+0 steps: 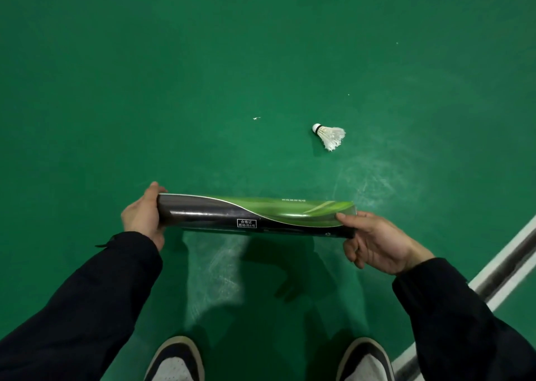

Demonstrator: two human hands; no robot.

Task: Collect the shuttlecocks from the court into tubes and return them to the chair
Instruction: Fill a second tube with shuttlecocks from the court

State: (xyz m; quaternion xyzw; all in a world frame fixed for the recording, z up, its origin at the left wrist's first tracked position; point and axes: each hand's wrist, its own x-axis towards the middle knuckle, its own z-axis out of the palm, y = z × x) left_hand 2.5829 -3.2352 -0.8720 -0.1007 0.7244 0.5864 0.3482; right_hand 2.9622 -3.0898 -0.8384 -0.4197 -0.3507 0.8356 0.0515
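A long black and green shuttlecock tube (255, 216) lies level in front of me, held at both ends above the court. My left hand (143, 215) cups its left end, palm against the cap side. My right hand (374, 243) holds the right end, thumb on top and fingers curled beneath. One white feather shuttlecock (329, 134) lies on its side on the green floor, beyond the tube and a little right of its middle, cork pointing left. I cannot see inside the tube.
Green court floor (203, 76) spreads all around. A white court line (499, 267) with a dark streak runs diagonally at the lower right. My two shoes (175, 360) stand at the bottom edge. A tiny white feather scrap (256, 118) lies left of the shuttlecock.
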